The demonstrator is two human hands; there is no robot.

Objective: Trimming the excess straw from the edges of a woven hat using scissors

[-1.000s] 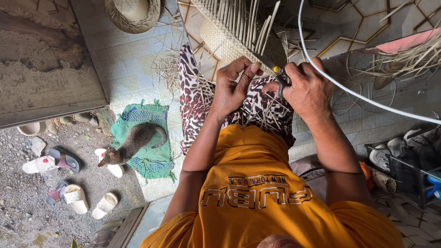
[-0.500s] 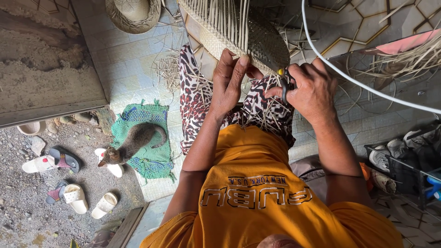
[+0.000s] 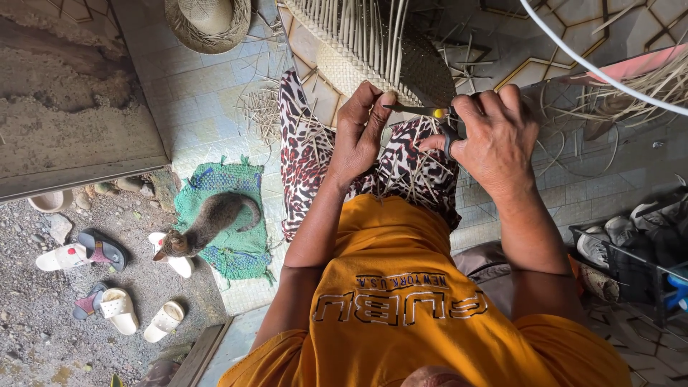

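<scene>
Left hand: (image 3: 364, 136) fingers curled up over the lower edge of the woven piece (image 3: 358, 68), thumb and fingertips pinching the plaited rim.
Right hand: (image 3: 491, 136) closed around the handles of small scissors (image 3: 430, 113), fingers through the dark loops, thumb tucked under.
Scissors: blades point left toward the left fingertips, lying along the woven edge; a yellow pivot shows at the joint. Whether the blades are parted I cannot tell.
Woven piece: pale straw, tightly plaited near the hands, with loose uncut strips fanning up and away from the body; it rests over the knees, out in front of both hands.
Lap: patterned trousers (image 3: 308, 158) littered with short straw offcuts between the two wrists.
Shirt: orange (image 3: 401, 301), filling the lower middle of the view.
Floor: pale tiles (image 3: 201, 93) with a scatter of straw bits beside the left knee.
Hat: a finished straw hat (image 3: 208, 21) lies on the tiles at the top, well apart from the hands.
Mat: a green mat (image 3: 236, 244) to the left of the legs, with a cat (image 3: 208, 222) sitting on it.
Sandals: several (image 3: 107, 301) on the gravel beyond the mat, far left.
Cable: a white cable (image 3: 595, 68) curves across the top right, above the right hand.
Straw bundle: loose strands (image 3: 631, 93) on the right, near the cable.
</scene>
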